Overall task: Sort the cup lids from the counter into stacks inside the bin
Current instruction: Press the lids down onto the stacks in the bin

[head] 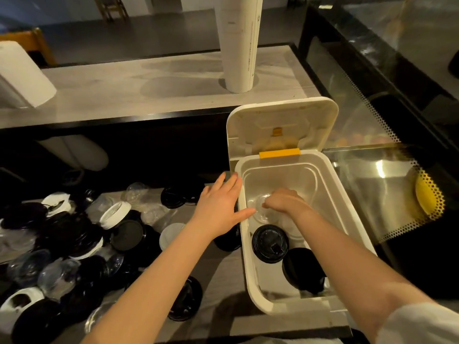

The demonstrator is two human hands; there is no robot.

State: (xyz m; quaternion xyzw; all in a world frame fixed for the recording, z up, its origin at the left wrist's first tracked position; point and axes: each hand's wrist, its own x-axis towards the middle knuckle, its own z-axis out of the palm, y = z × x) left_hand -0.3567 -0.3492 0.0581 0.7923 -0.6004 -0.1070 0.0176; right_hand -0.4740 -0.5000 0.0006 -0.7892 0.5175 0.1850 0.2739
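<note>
Counter (218, 269): lids (74, 234) heaped left.
Bin (244, 256): long axis runs away (flap (280, 115) raised).
Left hand (218, 204): spread.
Right hand (283, 202): pinches clear lid (263, 212).

Café: paper-cup stack (239, 45), glass display case (367, 78)

Beyond the left hand (218, 207), a raised pale-grey ledge (149, 90) with a dark front edge runs across the view. It bears a tall stack of white paper cups (239, 45) ahead and a white paper roll (22, 78) far to the left, and past it lie a dark floor (136, 33) and a wooden chair (32, 43). Right of the right hand (283, 202) stands a black-framed glass display case (372, 175) with perforated trim, catching dim, warm light.
</note>
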